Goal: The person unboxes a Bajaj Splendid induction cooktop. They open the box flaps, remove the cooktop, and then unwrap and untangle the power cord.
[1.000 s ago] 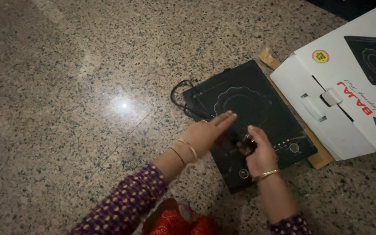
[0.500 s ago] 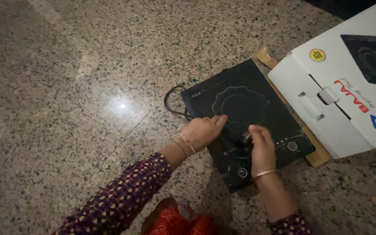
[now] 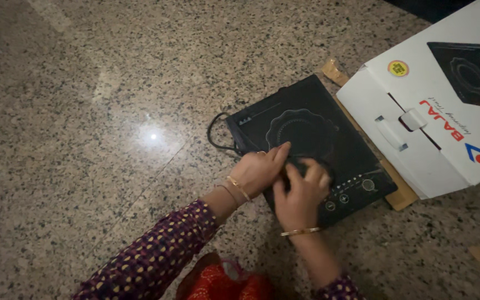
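On the speckled stone floor (image 3: 84, 111) a black cooktop (image 3: 306, 133) lies beside its white box (image 3: 418, 139); the left hand (image 3: 259, 169) rests flat, the right hand (image 3: 301, 191) curls, its grip unclear, so press evenly.

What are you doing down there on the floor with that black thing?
A person has both hands on a flat black induction cooktop lying on the speckled stone floor. The left hand and right hand meet over a small dark item on its glass; what it is cannot be told. The white carton lies beside it.
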